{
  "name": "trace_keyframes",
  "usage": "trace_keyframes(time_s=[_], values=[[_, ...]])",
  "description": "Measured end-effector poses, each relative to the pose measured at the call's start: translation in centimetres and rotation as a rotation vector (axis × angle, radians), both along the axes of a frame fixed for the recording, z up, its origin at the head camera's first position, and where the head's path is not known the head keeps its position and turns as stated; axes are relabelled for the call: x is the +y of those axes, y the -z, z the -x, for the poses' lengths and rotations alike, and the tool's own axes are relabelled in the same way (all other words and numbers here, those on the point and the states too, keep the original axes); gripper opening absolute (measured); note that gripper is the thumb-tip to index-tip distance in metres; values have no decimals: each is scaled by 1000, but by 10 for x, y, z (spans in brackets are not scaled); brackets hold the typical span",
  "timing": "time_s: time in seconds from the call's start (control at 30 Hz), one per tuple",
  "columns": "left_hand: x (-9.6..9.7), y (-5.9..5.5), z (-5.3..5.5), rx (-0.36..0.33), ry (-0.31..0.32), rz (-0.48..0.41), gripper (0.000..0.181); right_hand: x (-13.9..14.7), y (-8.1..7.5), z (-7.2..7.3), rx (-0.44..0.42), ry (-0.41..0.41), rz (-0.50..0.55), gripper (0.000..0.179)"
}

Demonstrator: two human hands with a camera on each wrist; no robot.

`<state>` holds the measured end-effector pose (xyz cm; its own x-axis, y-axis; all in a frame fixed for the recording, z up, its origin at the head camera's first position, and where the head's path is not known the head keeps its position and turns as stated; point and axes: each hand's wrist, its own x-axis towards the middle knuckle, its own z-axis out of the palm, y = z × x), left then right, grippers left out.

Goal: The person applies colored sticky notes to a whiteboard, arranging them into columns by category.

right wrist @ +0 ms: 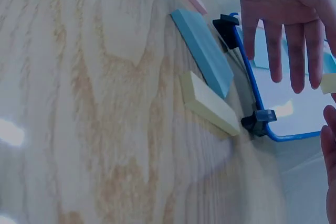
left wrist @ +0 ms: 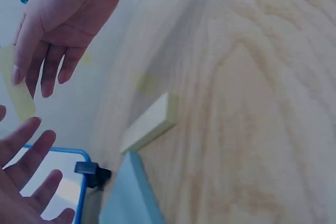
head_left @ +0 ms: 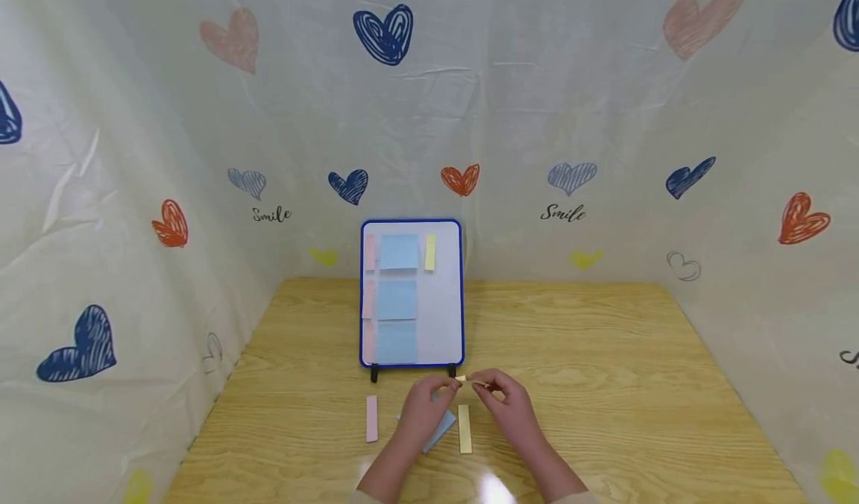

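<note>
Both hands meet in front of the whiteboard (head_left: 439,295) over the table. A narrow yellow sticky note (left wrist: 20,95) spans the space between them. My right hand (head_left: 508,403) pinches it between thumb and fingers. At its other end, my left hand (head_left: 423,408) holds it by the fingertips; the thumb side is partly hidden in the wrist views. Below the hands lie a yellow sticky note pad (right wrist: 210,103) and a blue sticky note pad (right wrist: 202,48), the latter partly covered by the left hand in the head view. A pink pad (head_left: 372,418) lies to the left.
Blue-framed, the board stands on black feet (head_left: 374,373). It carries pink strips (head_left: 370,253) at its left edge, blue squares (head_left: 397,300) beside them and one yellow strip (head_left: 429,253) at upper right. A heart-printed curtain (head_left: 510,116) surrounds the wooden table (head_left: 604,385).
</note>
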<state>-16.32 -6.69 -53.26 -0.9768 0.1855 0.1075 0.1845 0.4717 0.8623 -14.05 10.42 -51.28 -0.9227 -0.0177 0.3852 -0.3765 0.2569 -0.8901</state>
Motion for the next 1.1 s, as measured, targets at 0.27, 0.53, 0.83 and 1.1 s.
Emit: trace_keyframes(time_s=[0.27, 0.53, 0.83, 1.1], values=[[-1, -22, 18, -187, -21, -261, 30, 1, 1, 19, 145, -84, -96, 18], [-1, -34, 27, -308, -51, -367, 31, 7, 9, 43, 396, -127, -276, 26], [1, -40, 39, -329, -74, -411, 26, 12, -2, 51, 290, -163, -290, 14], [-3, -49, 55, -258, -74, -378, 26, 3, -17, 75, 30, -97, -140, 15]])
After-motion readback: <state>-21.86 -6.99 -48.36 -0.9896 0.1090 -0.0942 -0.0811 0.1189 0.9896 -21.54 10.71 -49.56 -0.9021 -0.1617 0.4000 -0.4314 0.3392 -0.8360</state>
